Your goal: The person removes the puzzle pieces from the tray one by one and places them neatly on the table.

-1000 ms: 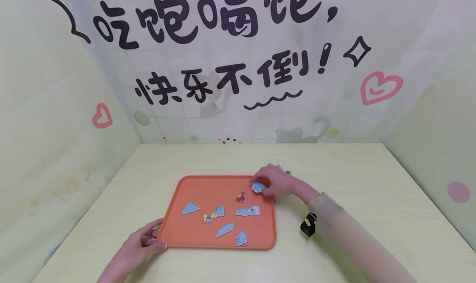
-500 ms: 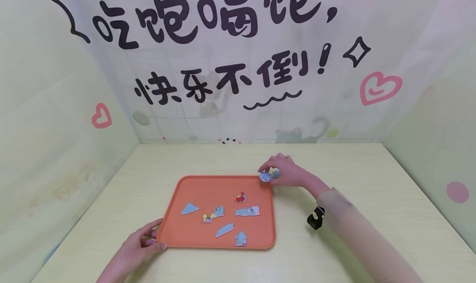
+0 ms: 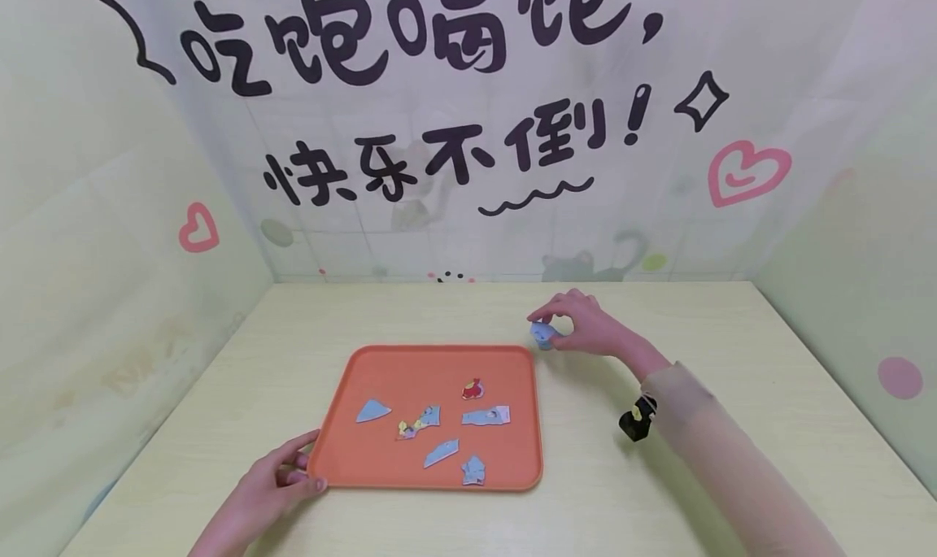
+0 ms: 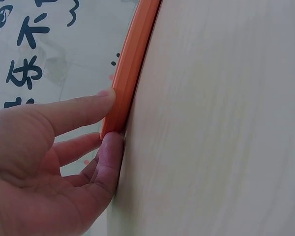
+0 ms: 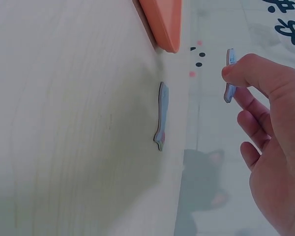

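Observation:
My right hand point(image 3: 596, 329) pinches a light blue jigsaw puzzle piece point(image 3: 542, 335) between thumb and fingertips, just beyond the far right corner of the orange tray point(image 3: 424, 370). In the right wrist view this puzzle piece point(image 5: 229, 94) is held edge-on, above another light blue puzzle piece point(image 5: 163, 113) that lies on the table. My left hand point(image 3: 267, 488) grips the near left corner of the tray, thumb on the rim point(image 4: 120, 93) and fingers against the outer side. Several puzzle pieces lie spread in the tray, among them a red one point(image 3: 472, 389) and a blue triangular one point(image 3: 373, 411).
The pale wooden table point(image 3: 410, 313) carries the tray. A white cloth with large black lettering point(image 3: 395, 167) hangs along the back, and similar cloth panels stand at both sides. A small black device point(image 3: 637, 420) sits at the right wrist.
My right hand has lifted the blue puzzle piece from the tray's far right corner and carried it right and back, past the rim. The left hand stays at its corner.

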`<state>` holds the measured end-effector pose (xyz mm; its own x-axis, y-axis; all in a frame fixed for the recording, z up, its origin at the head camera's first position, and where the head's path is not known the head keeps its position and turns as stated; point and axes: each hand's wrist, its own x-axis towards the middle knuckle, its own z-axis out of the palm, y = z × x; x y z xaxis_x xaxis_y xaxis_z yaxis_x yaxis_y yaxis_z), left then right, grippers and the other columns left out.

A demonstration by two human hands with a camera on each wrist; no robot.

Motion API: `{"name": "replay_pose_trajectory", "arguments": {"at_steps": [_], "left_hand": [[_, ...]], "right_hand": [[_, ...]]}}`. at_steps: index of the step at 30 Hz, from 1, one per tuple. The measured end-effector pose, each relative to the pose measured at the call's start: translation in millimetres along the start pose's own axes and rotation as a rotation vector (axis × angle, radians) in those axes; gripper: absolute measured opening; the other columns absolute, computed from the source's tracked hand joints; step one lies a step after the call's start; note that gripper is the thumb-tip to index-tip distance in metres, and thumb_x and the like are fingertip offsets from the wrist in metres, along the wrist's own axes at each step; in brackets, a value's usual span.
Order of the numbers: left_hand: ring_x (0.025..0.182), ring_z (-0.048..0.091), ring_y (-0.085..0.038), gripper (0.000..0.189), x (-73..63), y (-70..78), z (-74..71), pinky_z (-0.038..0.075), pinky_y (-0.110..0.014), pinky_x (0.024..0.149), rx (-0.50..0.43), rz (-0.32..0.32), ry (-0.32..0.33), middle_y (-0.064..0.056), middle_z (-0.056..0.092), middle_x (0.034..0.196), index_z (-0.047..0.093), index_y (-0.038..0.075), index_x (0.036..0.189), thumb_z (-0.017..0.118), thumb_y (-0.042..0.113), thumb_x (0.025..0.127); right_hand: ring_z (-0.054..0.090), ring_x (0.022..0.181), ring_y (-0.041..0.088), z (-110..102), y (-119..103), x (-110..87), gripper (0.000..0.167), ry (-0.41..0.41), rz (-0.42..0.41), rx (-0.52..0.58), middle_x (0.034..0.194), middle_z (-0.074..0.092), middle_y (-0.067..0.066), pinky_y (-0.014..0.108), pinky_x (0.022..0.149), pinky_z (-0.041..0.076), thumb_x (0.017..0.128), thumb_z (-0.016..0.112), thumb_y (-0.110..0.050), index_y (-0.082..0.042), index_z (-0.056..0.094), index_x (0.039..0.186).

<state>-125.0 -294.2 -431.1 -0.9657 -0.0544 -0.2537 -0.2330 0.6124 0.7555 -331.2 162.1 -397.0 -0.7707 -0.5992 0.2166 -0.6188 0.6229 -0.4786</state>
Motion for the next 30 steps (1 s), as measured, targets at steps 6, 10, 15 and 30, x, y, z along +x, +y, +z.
{"name": "replay_pose_trajectory", "arguments": {"at_steps": [6, 10, 15, 30], "left_hand": [[0.086, 0.057, -0.006, 0.075, -0.9, -0.1, -0.1, 0.049, -0.019, 0.072, -0.002, -0.001, -0.002, -0.012, 0.058, 0.118, 0.039, 0.004, 0.150, 0.076, 0.016, 0.085], [0.086, 0.057, -0.006, 0.075, -1.1, -0.1, 0.0, 0.049, -0.019, 0.072, -0.005, -0.003, -0.004, -0.012, 0.058, 0.118, 0.039, 0.004, 0.150, 0.076, 0.016, 0.086], [0.086, 0.057, -0.007, 0.075, -0.1, 0.1, 0.1, 0.049, -0.019, 0.072, -0.007, -0.005, -0.004, -0.012, 0.057, 0.119, 0.039, 0.004, 0.150, 0.076, 0.016, 0.086], [0.088, 0.058, -0.008, 0.076, 0.5, -0.1, -0.4, 0.049, -0.020, 0.073, -0.015, -0.017, -0.009, -0.011, 0.057, 0.119, 0.038, 0.004, 0.150, 0.076, 0.016, 0.086]], "right_hand": [[0.049, 0.106, 0.028, -7, 10, -3.1, 0.039, 0.029, -0.017, 0.003, 0.109, 0.069, 0.002, 0.044, 0.089, 0.027, 0.082, 0.071, -0.008, -0.014, 0.071, 0.121], [0.050, 0.107, 0.030, -13, 18, -7.1, 0.040, 0.038, -0.010, 0.014, 0.110, 0.069, 0.003, 0.046, 0.092, 0.031, 0.082, 0.071, -0.007, -0.013, 0.071, 0.121], [0.049, 0.109, 0.033, -19, 30, -12.4, 0.039, 0.042, 0.036, 0.049, 0.113, 0.069, 0.006, 0.046, 0.092, 0.035, 0.083, 0.070, -0.006, -0.012, 0.071, 0.121], [0.054, 0.112, 0.033, -19, 69, -31.4, 0.040, 0.024, 0.210, 0.126, 0.122, 0.066, 0.016, 0.048, 0.097, 0.042, 0.086, 0.068, -0.004, -0.005, 0.067, 0.126]]}}
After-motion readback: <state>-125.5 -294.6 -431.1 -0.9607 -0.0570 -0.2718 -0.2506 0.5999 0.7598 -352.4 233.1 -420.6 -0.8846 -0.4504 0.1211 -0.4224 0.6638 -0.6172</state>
